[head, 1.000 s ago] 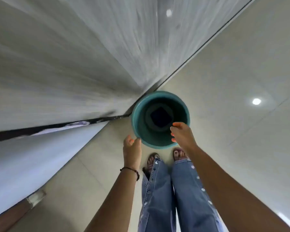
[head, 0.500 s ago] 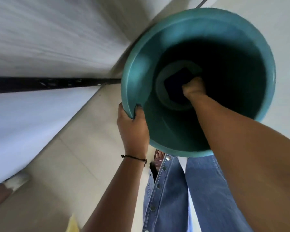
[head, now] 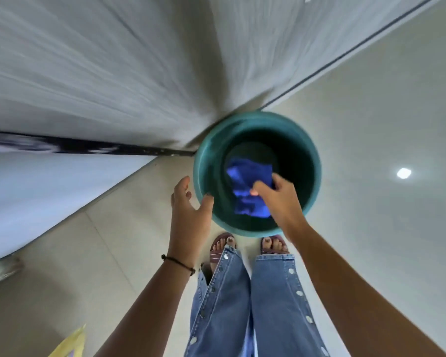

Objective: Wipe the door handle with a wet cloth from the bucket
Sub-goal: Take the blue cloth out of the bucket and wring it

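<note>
A teal bucket (head: 312, 155) stands on the tiled floor in front of my feet, against the foot of a grey wall. My right hand (head: 281, 199) is over its mouth, pinching a bright blue cloth (head: 247, 186) that hangs down inside the bucket. My left hand (head: 188, 212) is spread open just beside the bucket's left rim, fingers apart, holding nothing. No door handle shows in this view.
A grey wall or door panel (head: 113, 73) fills the upper left, with a dark gap (head: 88, 148) along its base. Pale floor tiles (head: 371, 228) spread to the right. A yellow object (head: 70, 343) pokes in at the bottom left.
My right hand has come up from the bucket's bottom with the blue cloth. My left hand has let go of the rim. The bucket now looks smaller and farther below me.
</note>
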